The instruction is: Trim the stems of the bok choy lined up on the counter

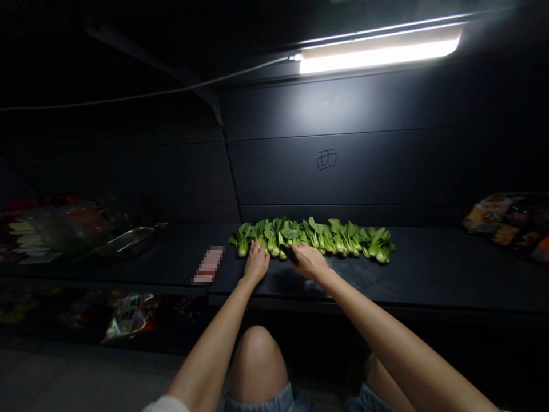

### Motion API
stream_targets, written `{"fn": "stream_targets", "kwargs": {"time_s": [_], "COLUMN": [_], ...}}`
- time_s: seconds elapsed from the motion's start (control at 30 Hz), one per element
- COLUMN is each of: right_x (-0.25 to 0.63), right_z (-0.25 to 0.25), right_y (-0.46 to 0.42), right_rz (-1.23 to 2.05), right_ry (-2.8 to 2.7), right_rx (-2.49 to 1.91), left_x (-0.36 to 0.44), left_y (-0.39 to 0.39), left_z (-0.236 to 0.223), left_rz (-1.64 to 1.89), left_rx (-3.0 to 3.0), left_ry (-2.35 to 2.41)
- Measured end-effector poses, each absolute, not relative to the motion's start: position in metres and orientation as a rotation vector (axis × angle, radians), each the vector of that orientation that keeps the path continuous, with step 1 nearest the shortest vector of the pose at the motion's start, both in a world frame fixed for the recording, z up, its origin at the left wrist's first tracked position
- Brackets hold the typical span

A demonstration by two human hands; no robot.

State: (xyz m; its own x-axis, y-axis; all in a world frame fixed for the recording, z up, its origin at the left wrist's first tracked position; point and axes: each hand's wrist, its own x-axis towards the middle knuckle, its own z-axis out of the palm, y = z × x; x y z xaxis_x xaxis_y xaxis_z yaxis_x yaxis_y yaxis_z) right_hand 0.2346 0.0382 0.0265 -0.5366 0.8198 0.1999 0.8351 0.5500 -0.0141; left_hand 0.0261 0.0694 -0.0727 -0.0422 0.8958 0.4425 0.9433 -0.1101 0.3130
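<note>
A row of green bok choy (339, 239) lies along the dark shelf, leaves toward the back panel and pale stem ends toward me. My left hand (257, 263) reaches over the left part of the row, fingers stretched out and touching the stems. Near the middle of the row, my right hand (309, 261) is closed around a small black object (289, 254). Only its end sticks out on the left side of the fist, so its kind cannot be made out. Some stems behind both hands are hidden.
A blurred-out pinkish flat item (209, 265) lies left of the bok choy. Farther left are a metal tray (131, 240) and packaged goods (64, 229). Colourful bags (510, 220) stand at the far right. Snack bags (131, 315) sit on a lower shelf. A lit tube lamp (380, 56) hangs above.
</note>
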Motion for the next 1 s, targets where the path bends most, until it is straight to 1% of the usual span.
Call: {"fn": "stream_targets", "kwargs": {"time_s": [0.27,0.63,1.0], "right_x": [0.222,0.207,0.195], "right_z": [0.031,0.032,0.036], "right_y": [0.036,0.038,0.038], "right_rz": [-0.136,-0.122,-0.075], "right_ry": [-2.579,-2.601,-2.604], "right_rx": [-1.38,-1.419,-1.377], "left_x": [0.022,0.007,0.002], "left_y": [0.067,0.068,0.059], "left_z": [-0.072,-0.075,-0.064], "left_rz": [-0.759,-0.76,-0.569], "left_rx": [-2.069,-2.135,-1.993], "left_ry": [-2.132,-2.134,-2.188]}}
